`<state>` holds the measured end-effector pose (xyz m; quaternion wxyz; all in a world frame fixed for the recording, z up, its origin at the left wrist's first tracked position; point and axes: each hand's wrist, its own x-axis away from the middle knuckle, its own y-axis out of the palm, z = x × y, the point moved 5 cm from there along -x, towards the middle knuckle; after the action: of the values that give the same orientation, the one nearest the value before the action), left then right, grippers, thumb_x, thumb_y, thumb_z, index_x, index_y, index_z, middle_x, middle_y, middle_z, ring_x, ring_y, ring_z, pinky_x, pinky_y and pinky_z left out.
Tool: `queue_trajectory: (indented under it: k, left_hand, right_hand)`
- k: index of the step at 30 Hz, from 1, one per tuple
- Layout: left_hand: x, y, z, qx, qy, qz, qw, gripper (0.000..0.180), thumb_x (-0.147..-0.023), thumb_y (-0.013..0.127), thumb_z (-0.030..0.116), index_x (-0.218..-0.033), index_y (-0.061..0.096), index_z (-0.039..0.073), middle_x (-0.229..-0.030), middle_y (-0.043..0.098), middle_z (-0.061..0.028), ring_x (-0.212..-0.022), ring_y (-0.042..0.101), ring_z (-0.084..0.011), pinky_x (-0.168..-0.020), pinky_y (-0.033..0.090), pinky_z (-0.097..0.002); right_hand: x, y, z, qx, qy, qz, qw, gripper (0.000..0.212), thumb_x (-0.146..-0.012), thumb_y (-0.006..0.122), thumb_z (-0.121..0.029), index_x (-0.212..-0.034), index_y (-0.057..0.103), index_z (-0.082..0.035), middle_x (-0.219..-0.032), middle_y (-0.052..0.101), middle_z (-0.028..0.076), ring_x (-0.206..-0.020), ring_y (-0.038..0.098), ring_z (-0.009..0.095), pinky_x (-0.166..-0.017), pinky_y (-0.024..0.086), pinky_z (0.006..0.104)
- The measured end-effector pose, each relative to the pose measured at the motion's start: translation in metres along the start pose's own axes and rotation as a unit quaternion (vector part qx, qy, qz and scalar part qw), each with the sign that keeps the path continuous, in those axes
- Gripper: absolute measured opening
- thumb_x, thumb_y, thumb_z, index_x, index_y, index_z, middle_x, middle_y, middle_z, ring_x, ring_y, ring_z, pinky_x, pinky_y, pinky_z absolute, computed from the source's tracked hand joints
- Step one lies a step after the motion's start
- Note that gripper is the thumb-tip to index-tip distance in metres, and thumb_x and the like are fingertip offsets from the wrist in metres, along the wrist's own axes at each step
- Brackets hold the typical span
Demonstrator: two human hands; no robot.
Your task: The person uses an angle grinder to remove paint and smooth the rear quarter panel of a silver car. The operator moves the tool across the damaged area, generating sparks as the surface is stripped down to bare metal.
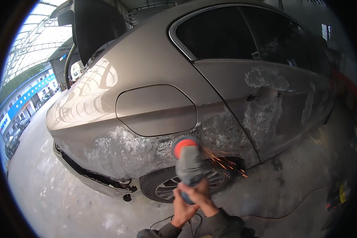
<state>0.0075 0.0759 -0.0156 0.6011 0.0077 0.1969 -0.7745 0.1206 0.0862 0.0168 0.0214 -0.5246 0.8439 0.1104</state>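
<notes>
Both hands are closed around an angle grinder point(189, 164) with a grey body and a red, round front. My left hand point(182, 209) grips the rear part from the left, and my right hand point(201, 195) wraps it from the right. The grinder's front is against, or very close to, the bronze car's rear fender point(123, 152), just above the wheel point(170, 188). Orange sparks point(220, 158) fly off to the right and downward. The fender is sanded to patchy bare metal with small dents. The grinder hides the contact spot.
Above the grinder is the fuel flap point(156, 111). The rear door point(273, 111) at right is partly stripped around its handle. At lower left the rear bumper point(89, 178) gapes from the body. A cord point(283, 218) runs over the concrete floor toward a yellow-and-red object point(337, 198).
</notes>
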Motion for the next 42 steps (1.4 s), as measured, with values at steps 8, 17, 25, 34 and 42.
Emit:
queue_trajectory:
  k: [8,17,25,34,42]
  left_hand:
    - [-0.008,0.028,0.025,-0.007,-0.062,-0.03,0.998,0.084,-0.066,0.088,0.03,-0.126,0.036,0.002,-0.098,0.067,-0.0271,-0.094,0.07,-0.0412,-0.079,0.053,-0.044]
    - [-0.02,0.036,0.06,-0.001,-0.01,-0.079,0.997,0.085,-0.07,0.088,0.035,-0.126,0.036,-0.002,-0.102,0.067,-0.029,-0.095,0.068,-0.0446,-0.079,0.054,-0.0459]
    - [-0.014,0.031,0.031,-0.049,-0.008,-0.106,0.993,0.086,-0.071,0.086,0.039,-0.127,0.035,-0.002,-0.095,0.067,-0.03,-0.087,0.067,-0.0482,-0.073,0.054,-0.0484]
    - [0.013,-0.048,-0.056,0.039,0.02,0.1,0.994,0.086,-0.066,0.09,0.03,-0.125,0.035,-0.001,-0.108,0.064,-0.025,-0.096,0.068,-0.0332,-0.083,0.054,-0.0425]
    - [-0.001,-0.022,-0.029,-0.023,0.025,-0.003,0.999,0.087,-0.068,0.089,0.032,-0.129,0.035,0.001,-0.106,0.065,-0.0288,-0.094,0.069,-0.0408,-0.08,0.054,-0.0453]
  right_hand:
    - [-0.015,-0.036,-0.012,0.019,-0.05,0.031,0.998,0.034,-0.07,0.083,-0.018,-0.092,0.067,0.002,-0.084,0.069,0.005,-0.073,0.065,0.015,-0.069,0.053,0.0326]
    - [-0.02,-0.054,-0.046,0.036,-0.003,0.054,0.998,0.022,-0.073,0.079,-0.01,-0.09,0.07,0.0,-0.086,0.07,0.003,-0.077,0.067,0.013,-0.071,0.053,0.0287]
    - [-0.004,-0.053,-0.014,-0.05,0.012,0.099,0.994,0.026,-0.072,0.08,-0.011,-0.094,0.07,0.0,-0.089,0.069,0.004,-0.078,0.066,0.014,-0.072,0.054,0.0312]
    - [0.017,0.072,0.007,0.094,-0.038,-0.09,0.991,0.048,-0.069,0.084,-0.023,-0.107,0.066,-0.001,-0.097,0.07,0.007,-0.086,0.065,0.018,-0.08,0.053,0.0344]
    - [0.005,0.021,0.028,-0.032,-0.064,0.006,0.997,0.032,-0.074,0.082,-0.019,-0.097,0.069,-0.002,-0.09,0.07,0.003,-0.077,0.065,0.015,-0.073,0.053,0.0332]
